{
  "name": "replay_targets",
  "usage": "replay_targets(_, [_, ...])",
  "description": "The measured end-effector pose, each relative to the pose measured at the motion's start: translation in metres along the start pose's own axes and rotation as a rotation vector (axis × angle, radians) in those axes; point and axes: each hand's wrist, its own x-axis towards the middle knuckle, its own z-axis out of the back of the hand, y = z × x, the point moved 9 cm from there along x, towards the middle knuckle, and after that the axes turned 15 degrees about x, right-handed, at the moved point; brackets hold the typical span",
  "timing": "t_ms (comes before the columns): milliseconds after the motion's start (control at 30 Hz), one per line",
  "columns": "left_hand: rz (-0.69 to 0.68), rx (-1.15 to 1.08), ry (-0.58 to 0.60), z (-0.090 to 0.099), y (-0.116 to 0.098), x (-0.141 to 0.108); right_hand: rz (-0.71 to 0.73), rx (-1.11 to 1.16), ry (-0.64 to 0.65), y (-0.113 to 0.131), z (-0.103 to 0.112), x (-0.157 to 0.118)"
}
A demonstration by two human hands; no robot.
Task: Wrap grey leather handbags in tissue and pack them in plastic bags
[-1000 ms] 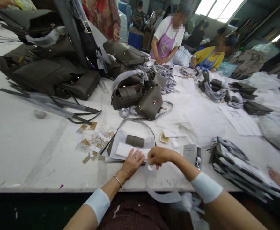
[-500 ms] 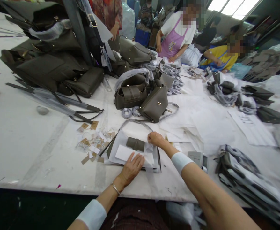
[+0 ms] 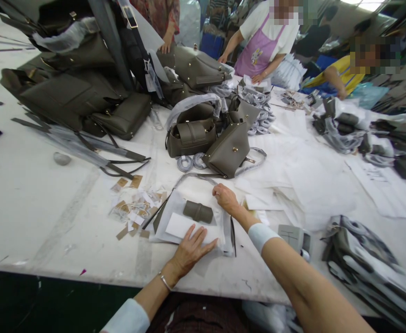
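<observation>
A flat grey-green bag (image 3: 160, 217) lies before me, mostly covered by translucent wrapping (image 3: 173, 203). On top of it are a small grey-green rolled piece (image 3: 198, 211) and a white paper strip (image 3: 182, 225). With fingers spread, my left hand (image 3: 192, 249) rests on the strip's lower right part. My right hand (image 3: 224, 196) is closed at the bag's upper right corner, beside the strap (image 3: 196, 175); what its fingers pinch is too small to make out.
Tags (image 3: 133, 210) lie scattered left of the bag. Behind it stand more bags (image 3: 228, 150), with a large heap (image 3: 74, 99) at the left. Wrapped bags (image 3: 359, 259) are stacked at the right. Several people work across the table (image 3: 78, 199).
My left thumb has spread outward on the paper. My right hand has moved slightly up, off the wrapping near the rolled piece. The view has shifted a little.
</observation>
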Motion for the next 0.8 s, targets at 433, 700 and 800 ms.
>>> replay_targets(433, [0.004,0.001,0.008,0.004,0.002,0.004,-0.074,0.409,-0.454,-0.023,0.025,-0.005])
replay_targets(700, [0.027,-0.005,-0.013,0.01,0.004,0.005,-0.237,0.487,-0.565,-0.035,0.027,-0.139])
replay_targets(800, [0.029,0.006,-0.022,0.009,0.003,0.005,-0.36,0.484,-0.579,-0.05,0.002,-0.185])
